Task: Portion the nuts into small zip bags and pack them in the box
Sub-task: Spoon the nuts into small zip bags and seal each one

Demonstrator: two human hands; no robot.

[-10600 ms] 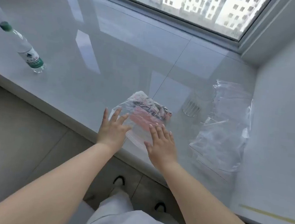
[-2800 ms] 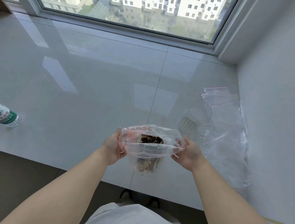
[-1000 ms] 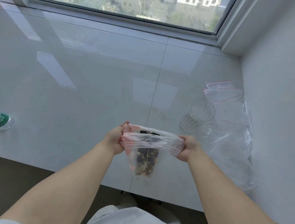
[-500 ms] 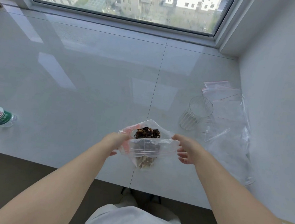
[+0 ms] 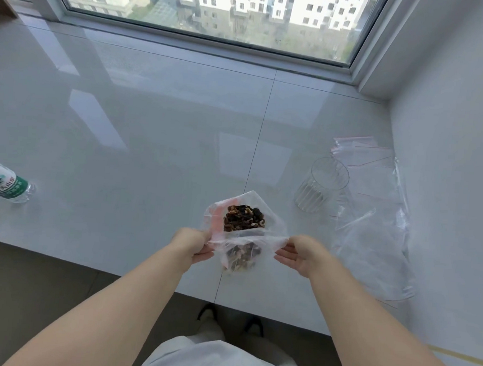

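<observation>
The left hand (image 5: 193,244) pinches the left corner of the big zip bag's (image 5: 245,232) mouth, and the right hand (image 5: 297,252) holds the right corner between thumb and loosely extended fingers, the bag hanging between them just above the near edge of the worktop (image 5: 150,146); a second ago the mouth was pulled taut and flat, and now it gapes wide, the far lip lifted away from the hands so the nuts (image 5: 244,219) show from above; I judge this means the source bag is open and ready for portioning, though no small bag is filled yet; the bag's long axis runs roughly vertical, mouth upward and tilted toward the camera, bottom sagging below the hands; beyond the right hand stand a clear glass (image 5: 320,189) and a pile of empty zip bags (image 5: 375,228); no box is visible.
</observation>
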